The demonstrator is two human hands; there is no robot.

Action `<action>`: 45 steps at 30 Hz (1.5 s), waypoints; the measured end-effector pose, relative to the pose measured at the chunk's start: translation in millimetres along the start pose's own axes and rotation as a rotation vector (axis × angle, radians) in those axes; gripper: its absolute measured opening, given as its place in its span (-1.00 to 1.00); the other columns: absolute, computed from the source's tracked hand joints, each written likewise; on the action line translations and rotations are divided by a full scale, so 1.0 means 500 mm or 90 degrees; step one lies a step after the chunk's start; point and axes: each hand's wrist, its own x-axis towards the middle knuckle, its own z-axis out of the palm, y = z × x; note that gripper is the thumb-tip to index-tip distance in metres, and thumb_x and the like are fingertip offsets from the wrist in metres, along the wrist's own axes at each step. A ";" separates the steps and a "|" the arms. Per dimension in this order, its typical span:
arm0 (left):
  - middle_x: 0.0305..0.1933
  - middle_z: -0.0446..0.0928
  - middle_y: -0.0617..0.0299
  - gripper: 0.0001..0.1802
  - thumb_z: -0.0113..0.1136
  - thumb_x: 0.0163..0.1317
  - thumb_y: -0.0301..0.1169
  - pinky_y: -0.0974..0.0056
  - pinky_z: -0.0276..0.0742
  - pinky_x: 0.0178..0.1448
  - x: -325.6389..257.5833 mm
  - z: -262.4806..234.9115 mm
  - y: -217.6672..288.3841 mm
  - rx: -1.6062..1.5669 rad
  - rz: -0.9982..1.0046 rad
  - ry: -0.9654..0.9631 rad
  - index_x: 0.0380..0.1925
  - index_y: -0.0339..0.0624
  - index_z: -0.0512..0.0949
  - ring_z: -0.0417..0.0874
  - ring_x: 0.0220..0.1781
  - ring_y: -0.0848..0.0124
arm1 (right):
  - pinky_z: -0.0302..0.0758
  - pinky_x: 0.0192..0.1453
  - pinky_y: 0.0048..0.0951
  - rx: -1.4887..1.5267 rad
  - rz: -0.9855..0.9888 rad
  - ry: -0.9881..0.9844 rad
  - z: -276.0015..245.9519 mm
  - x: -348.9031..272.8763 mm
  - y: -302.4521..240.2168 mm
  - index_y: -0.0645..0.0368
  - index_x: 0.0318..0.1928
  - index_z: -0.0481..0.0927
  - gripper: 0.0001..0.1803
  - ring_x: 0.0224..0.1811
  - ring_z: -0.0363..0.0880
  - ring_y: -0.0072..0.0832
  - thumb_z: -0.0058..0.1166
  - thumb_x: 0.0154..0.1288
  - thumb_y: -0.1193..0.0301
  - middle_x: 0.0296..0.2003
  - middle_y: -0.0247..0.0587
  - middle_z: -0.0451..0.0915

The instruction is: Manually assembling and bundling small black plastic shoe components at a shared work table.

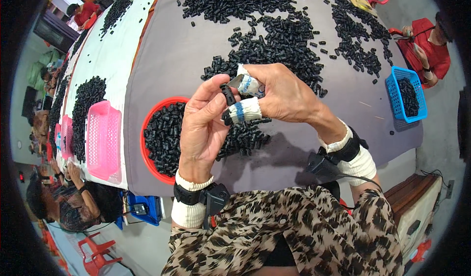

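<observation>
My left hand (202, 124) pinches a small black cylindrical part (228, 95) upright between thumb and fingers. Close against it is my right hand (289, 93), its thumb and forefinger bent toward the part. White wraps cover these two digits; the thumb's wrap (240, 111) has a blue band. Whatever lies between the right fingertips is too small and covered to name. Below the hands, a round red basin (146, 138) full of similar black parts stands on the grey tabletop (162, 55). More parts form a loose pile (274, 45) just beyond my hands.
Left of the basin, a pink basket (104, 143) sits on a white-covered table (114, 62) beside another black heap (89, 97). At the far right, a blue basket (407, 94) holds black parts near a co-worker in red (431, 50). Another person (64, 197) works at left.
</observation>
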 end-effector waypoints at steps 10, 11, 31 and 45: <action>-0.14 0.52 0.13 -0.71 0.06 0.18 -0.56 0.29 0.54 -0.04 0.002 -0.008 -0.006 -0.023 -0.026 -0.015 -0.07 -0.32 0.42 0.57 -0.12 0.40 | 0.32 -0.47 -0.50 -0.060 0.028 -0.066 -0.001 0.004 0.008 0.24 -0.40 0.48 -0.63 -0.55 0.35 -0.64 0.30 -0.06 0.23 -0.61 -0.37 0.45; -0.13 0.52 0.13 -0.71 0.06 0.18 -0.55 0.29 0.54 -0.03 0.003 -0.010 -0.007 -0.022 -0.027 -0.020 -0.07 -0.32 0.42 0.57 -0.12 0.39 | 0.33 -0.46 -0.49 -0.049 0.032 -0.073 -0.001 0.005 0.009 0.24 -0.40 0.48 -0.63 -0.55 0.36 -0.63 0.30 -0.06 0.23 -0.61 -0.36 0.45; -0.15 0.53 0.11 -0.73 0.09 0.17 -0.53 0.33 0.52 -0.04 0.001 -0.003 -0.013 0.015 -0.015 0.007 -0.11 -0.36 0.45 0.58 -0.15 0.40 | 0.34 -0.48 -0.42 -0.074 0.033 -0.148 -0.007 0.005 0.020 0.25 -0.40 0.50 -0.64 -0.58 0.40 -0.53 0.22 0.01 0.18 -0.61 -0.32 0.48; -0.18 0.54 0.10 -0.74 0.08 0.18 -0.52 0.31 0.54 -0.05 0.001 0.000 -0.018 -0.013 -0.016 0.017 -0.12 -0.36 0.45 0.59 -0.17 0.39 | 0.34 -0.47 -0.46 -0.062 0.047 -0.103 -0.005 -0.001 0.016 0.22 -0.41 0.51 -0.66 -0.55 0.39 -0.59 0.30 -0.08 0.24 -0.59 -0.38 0.48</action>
